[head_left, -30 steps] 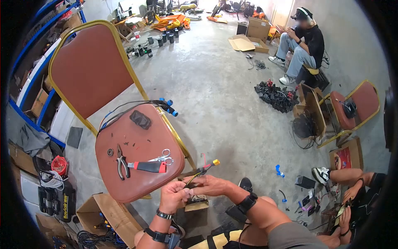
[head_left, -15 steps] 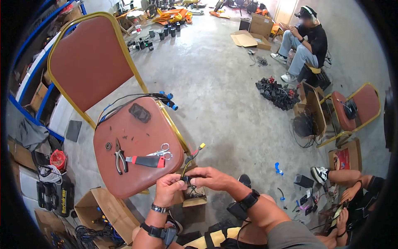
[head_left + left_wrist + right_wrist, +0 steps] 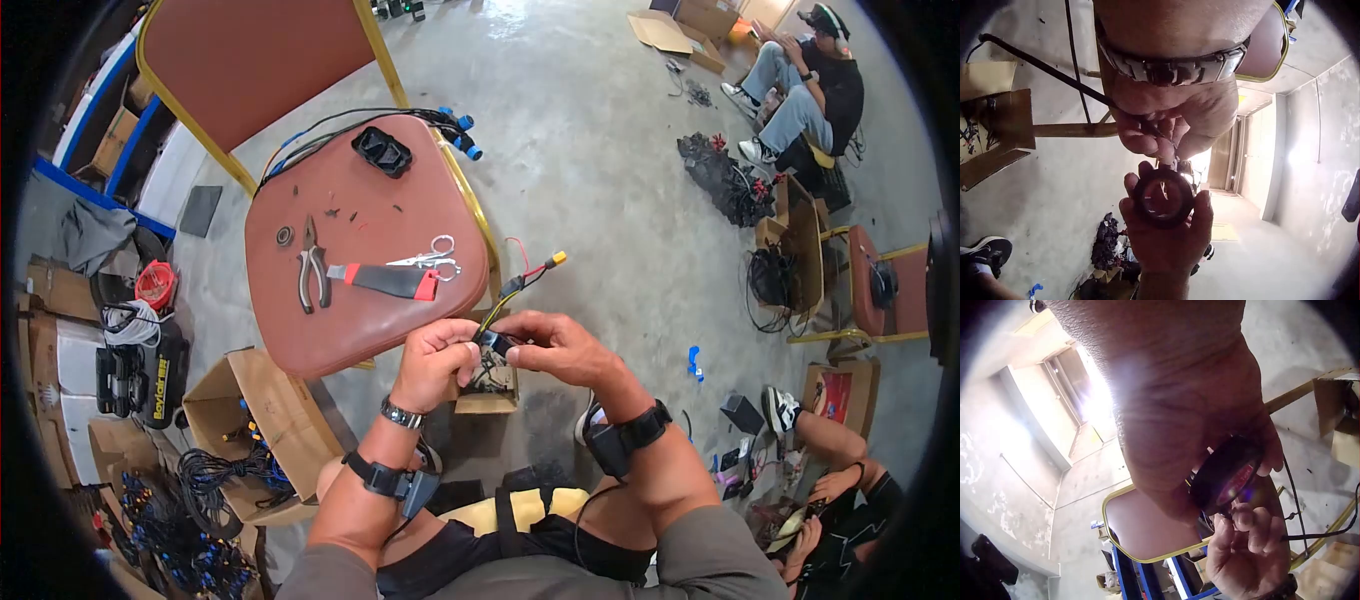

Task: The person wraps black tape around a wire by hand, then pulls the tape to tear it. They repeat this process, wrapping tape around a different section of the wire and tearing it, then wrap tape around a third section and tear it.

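Observation:
My right hand (image 3: 562,346) grips a round black display unit (image 3: 1163,199) with a glassy face, its fingers around the rim in the left wrist view. My left hand (image 3: 438,362) pinches the thin leads right beside the unit. A dark cable (image 3: 1041,67) runs out of the left hand. Between both hands, yellow and black wires (image 3: 503,303) rise toward the chair, ending in a yellow connector (image 3: 558,259); a thin red wire (image 3: 518,246) stands off them. In the right wrist view the unit (image 3: 1227,475) is tilted, with red showing on its face.
On the red chair seat (image 3: 300,340) lie pliers (image 3: 313,268), a utility knife (image 3: 385,281), scissors (image 3: 440,258) and a black plastic part (image 3: 382,151). Below my hands stands a small cardboard box (image 3: 487,402); a larger box with cables (image 3: 270,430) is at left. Two other people sit at right.
The head view has tipped downward. My hands, overlapping at first, have drawn side by side, and the black unit now shows between them. The wires with the yellow connector have swung to the right.

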`<act>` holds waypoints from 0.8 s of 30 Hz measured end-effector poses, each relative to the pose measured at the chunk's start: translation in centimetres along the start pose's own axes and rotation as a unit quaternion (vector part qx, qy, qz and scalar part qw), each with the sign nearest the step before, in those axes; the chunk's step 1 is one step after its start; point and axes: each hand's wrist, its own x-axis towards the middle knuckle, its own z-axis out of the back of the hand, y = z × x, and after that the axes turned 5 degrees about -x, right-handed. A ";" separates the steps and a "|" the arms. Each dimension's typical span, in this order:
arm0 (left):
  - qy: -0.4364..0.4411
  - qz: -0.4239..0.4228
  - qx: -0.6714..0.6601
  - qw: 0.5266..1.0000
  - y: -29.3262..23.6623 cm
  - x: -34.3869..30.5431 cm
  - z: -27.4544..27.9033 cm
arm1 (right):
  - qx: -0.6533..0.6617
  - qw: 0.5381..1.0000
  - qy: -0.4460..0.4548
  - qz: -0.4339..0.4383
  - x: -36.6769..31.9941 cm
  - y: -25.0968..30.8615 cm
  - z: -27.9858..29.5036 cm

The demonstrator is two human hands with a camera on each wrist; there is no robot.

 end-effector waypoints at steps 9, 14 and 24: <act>-0.049 -0.023 0.010 0.998 1.1 0.0 -0.1 | 0.022 0.999 -0.007 -0.022 -0.1 0.4 -0.5; -0.077 -0.019 0.077 0.994 1.1 -0.1 -0.8 | 0.035 0.999 -0.025 -0.023 -0.4 0.3 -1.3; -0.034 -0.150 0.396 0.905 1.5 0.1 -1.0 | -0.001 0.999 0.035 0.041 -1.0 0.5 -0.9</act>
